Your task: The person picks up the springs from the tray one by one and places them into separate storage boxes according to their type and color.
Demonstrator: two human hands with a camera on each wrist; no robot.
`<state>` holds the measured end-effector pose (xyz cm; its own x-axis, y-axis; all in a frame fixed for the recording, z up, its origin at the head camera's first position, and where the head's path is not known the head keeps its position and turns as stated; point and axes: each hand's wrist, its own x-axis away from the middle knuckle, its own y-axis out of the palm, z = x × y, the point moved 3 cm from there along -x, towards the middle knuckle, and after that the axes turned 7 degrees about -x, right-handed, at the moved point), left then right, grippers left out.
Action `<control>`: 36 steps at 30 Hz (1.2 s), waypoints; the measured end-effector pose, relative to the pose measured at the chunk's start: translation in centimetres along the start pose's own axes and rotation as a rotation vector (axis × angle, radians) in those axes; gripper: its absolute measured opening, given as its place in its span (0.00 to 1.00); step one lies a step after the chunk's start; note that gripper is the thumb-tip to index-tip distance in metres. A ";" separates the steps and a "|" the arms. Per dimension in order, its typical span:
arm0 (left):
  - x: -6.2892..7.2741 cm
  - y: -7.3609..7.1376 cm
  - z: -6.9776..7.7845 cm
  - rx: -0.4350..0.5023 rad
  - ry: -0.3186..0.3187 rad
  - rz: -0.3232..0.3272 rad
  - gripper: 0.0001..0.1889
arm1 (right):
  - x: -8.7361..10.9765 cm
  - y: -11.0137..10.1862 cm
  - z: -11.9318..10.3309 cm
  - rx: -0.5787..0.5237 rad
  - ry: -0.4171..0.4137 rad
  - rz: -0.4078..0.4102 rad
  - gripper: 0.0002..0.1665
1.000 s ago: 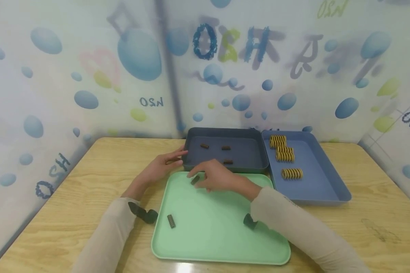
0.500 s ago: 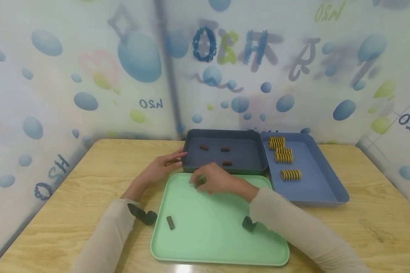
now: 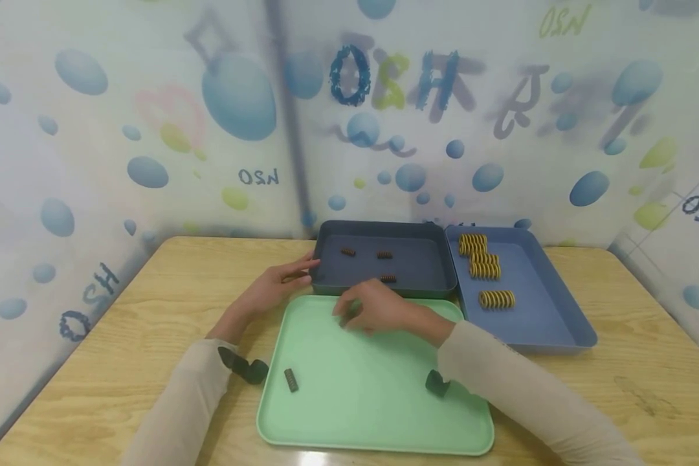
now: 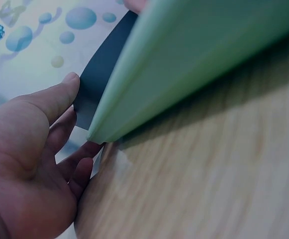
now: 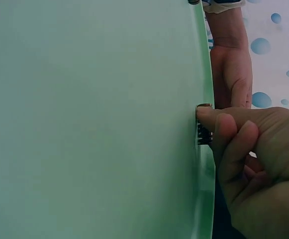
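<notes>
Dark spring [image 5: 202, 133] sits pinched in right hand [image 3: 373, 309] fingertips over green tray [image 3: 361, 401]

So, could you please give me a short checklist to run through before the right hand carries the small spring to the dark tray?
1. Right hand pinches small dark coil spring: ok.
2. Spring lifted off the flat green plastic tray: cannot tell.
3. Left hand touches the dark grey plastic tray: ok.
4. Free floor in that tray beside its three springs: ok.
5. One more dark spring remains on the green tray: ok.
</notes>
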<state>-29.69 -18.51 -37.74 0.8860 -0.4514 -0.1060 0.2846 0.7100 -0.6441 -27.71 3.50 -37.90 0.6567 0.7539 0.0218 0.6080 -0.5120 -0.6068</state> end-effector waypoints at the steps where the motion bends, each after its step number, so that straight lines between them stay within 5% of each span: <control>1: -0.1 0.0 -0.3 -0.003 0.000 0.002 0.23 | 0.1 -0.1 0.0 -0.011 0.000 0.000 0.15; 9: -0.7 0.3 -2.5 -0.014 0.011 0.018 0.23 | 1.1 -0.5 1.1 -0.068 0.035 0.011 0.15; 36: -0.7 0.4 -2.4 -0.003 0.024 0.021 0.23 | 3.2 -0.1 2.0 -0.181 0.091 0.044 0.14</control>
<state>-31.05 -19.26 -39.72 0.8826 -0.4495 -0.1378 0.2650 0.7177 -0.6440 -26.60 6.76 -39.34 0.7168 0.6931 0.0758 0.6430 -0.6151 -0.4564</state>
